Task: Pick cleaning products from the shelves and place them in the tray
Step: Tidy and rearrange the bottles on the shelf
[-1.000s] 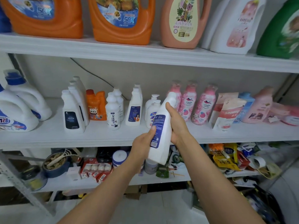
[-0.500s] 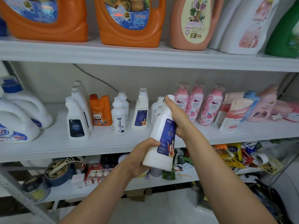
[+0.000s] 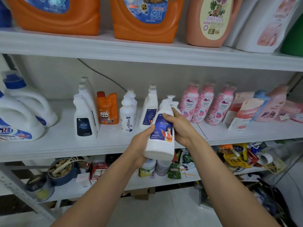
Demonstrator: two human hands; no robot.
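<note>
Stocked shelves (image 3: 57, 145) behind, my left hand (image 3: 141, 145) grips a white cleaner bottle (image 3: 159, 149) near its base, right hand (image 3: 180, 126) clasps its shoulder, label (image 3: 163, 131) facing me, likely for reading.

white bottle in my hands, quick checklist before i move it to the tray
1. Left hand grip on the white bottle, lower body: ok.
2. Right hand grip on its upper part: ok.
3. Bottle held clear of the middle shelf: ok.
4. Bottle sealed: cannot tell, its top is lost against the shelf bottles behind.
5. Tray in sight: not ok, none in this view.
</note>
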